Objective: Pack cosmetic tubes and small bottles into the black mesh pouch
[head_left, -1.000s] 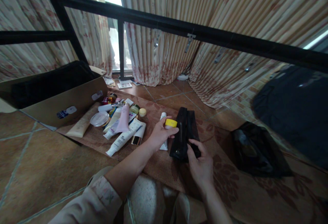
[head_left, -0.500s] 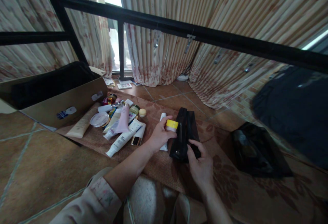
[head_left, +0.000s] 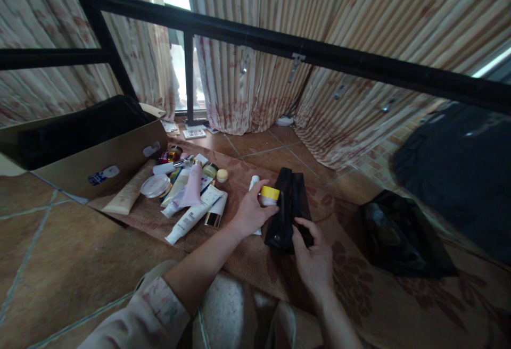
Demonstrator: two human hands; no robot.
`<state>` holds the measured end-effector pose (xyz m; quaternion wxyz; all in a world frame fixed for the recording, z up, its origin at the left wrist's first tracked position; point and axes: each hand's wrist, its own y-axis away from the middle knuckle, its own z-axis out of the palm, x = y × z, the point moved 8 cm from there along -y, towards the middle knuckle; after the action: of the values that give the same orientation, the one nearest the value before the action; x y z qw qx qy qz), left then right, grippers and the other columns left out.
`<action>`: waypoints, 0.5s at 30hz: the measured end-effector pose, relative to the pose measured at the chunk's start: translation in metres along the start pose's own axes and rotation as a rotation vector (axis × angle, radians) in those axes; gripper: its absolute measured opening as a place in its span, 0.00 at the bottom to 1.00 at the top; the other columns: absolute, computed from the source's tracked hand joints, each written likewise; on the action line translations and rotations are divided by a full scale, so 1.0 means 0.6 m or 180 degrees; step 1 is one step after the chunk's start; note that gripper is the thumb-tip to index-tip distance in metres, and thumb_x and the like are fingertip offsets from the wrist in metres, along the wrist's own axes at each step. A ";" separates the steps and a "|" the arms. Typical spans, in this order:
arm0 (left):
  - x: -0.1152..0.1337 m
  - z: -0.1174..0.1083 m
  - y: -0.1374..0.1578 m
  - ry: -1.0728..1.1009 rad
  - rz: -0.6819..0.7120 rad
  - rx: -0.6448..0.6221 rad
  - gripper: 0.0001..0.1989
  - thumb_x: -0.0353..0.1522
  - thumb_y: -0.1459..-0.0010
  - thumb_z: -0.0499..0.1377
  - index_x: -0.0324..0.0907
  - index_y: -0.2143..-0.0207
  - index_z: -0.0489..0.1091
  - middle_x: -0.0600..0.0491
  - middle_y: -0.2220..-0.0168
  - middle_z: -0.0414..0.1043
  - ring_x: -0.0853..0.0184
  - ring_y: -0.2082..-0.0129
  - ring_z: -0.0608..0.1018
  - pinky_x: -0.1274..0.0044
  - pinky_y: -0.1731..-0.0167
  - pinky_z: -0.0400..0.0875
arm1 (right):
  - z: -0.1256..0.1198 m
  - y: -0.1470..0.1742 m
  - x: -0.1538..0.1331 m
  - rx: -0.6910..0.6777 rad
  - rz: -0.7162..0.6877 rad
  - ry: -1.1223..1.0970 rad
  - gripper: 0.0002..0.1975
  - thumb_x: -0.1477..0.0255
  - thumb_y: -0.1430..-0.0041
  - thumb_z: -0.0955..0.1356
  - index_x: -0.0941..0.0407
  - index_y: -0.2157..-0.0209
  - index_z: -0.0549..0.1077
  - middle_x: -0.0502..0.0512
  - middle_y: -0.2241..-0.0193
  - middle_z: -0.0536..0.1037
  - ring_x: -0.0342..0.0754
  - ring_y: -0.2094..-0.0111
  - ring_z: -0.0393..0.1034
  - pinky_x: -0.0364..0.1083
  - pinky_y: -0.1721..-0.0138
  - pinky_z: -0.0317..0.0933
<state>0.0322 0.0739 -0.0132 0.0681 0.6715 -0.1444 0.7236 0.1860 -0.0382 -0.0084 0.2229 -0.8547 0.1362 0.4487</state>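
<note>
My left hand (head_left: 251,212) is closed around a small jar (head_left: 270,195) with a yellow lid and a pale body. It holds the jar at the left edge of a black pouch (head_left: 284,216) that lies on the brown patterned cloth. The near right part of that pouch is pinched between the thumb and fingers of my right hand (head_left: 313,253). Partly hidden behind my left hand is a slim white tube (head_left: 254,180). To the left lies a pile of cosmetics, among them a pink tube (head_left: 193,185), a white tube (head_left: 191,220) and a round clear-lidded container (head_left: 155,185).
A cardboard box (head_left: 120,163) with a black item inside stands at the far left. On the right lies a black plastic bag (head_left: 399,237). A dark metal rail (head_left: 255,38) crosses in front of the curtains, above the cloth (head_left: 239,264).
My left hand has shifted slightly right with the jar, bringing it closer over the pouch. My right hand keeps its grip in nearly the same place.
</note>
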 end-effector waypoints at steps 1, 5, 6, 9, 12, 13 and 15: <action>0.003 -0.001 0.001 -0.0095 0.0038 0.0019 0.36 0.28 0.56 0.65 0.39 0.43 0.60 0.55 0.66 0.70 0.69 0.69 0.71 0.77 0.67 0.66 | 0.000 0.000 -0.001 -0.0007 -0.0011 0.0003 0.16 0.59 0.43 0.66 0.54 0.58 0.75 0.56 0.61 0.79 0.52 0.59 0.73 0.50 0.57 0.64; 0.022 -0.009 0.006 -0.0531 0.0194 0.0176 0.34 0.28 0.56 0.65 0.41 0.44 0.63 0.53 0.63 0.72 0.67 0.67 0.73 0.75 0.65 0.67 | -0.001 0.000 -0.003 0.0002 -0.0017 0.0000 0.16 0.59 0.43 0.66 0.54 0.58 0.75 0.57 0.61 0.78 0.52 0.59 0.72 0.50 0.57 0.64; 0.027 -0.010 0.007 -0.0602 0.0233 0.0209 0.33 0.28 0.56 0.65 0.41 0.45 0.64 0.53 0.63 0.72 0.66 0.67 0.73 0.75 0.64 0.68 | -0.001 0.000 -0.003 -0.0001 -0.0008 -0.0009 0.17 0.59 0.43 0.66 0.54 0.58 0.75 0.57 0.61 0.78 0.52 0.60 0.72 0.50 0.58 0.64; 0.033 -0.011 0.010 -0.0720 0.0298 0.0238 0.33 0.28 0.57 0.66 0.41 0.45 0.65 0.52 0.62 0.73 0.66 0.68 0.73 0.74 0.64 0.68 | -0.001 0.001 -0.002 0.0005 0.0013 -0.0019 0.17 0.58 0.43 0.66 0.54 0.58 0.75 0.57 0.62 0.78 0.52 0.61 0.72 0.50 0.58 0.64; 0.030 -0.010 0.009 -0.0863 0.0366 0.0252 0.34 0.28 0.56 0.65 0.41 0.44 0.63 0.50 0.59 0.73 0.65 0.66 0.75 0.71 0.61 0.70 | -0.001 0.000 0.000 0.0023 0.0023 -0.0008 0.17 0.59 0.43 0.66 0.54 0.58 0.75 0.56 0.61 0.78 0.52 0.60 0.72 0.50 0.57 0.64; 0.029 -0.010 0.008 -0.0926 0.0428 0.0273 0.34 0.28 0.55 0.65 0.41 0.44 0.63 0.49 0.56 0.73 0.64 0.63 0.75 0.70 0.59 0.70 | 0.000 0.000 0.000 0.0021 0.0025 -0.0011 0.17 0.59 0.43 0.66 0.54 0.58 0.75 0.56 0.61 0.78 0.52 0.60 0.72 0.50 0.57 0.64; 0.032 -0.011 0.008 -0.1060 0.0598 0.0323 0.34 0.27 0.55 0.65 0.42 0.44 0.63 0.48 0.51 0.71 0.61 0.56 0.75 0.68 0.53 0.68 | 0.001 0.000 0.000 0.0011 0.0014 -0.0016 0.17 0.59 0.43 0.66 0.54 0.58 0.75 0.56 0.61 0.78 0.52 0.59 0.72 0.50 0.57 0.64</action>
<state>0.0227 0.0696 0.0049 -0.0585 0.7680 -0.1790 0.6121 0.1858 -0.0378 -0.0086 0.2237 -0.8529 0.1382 0.4511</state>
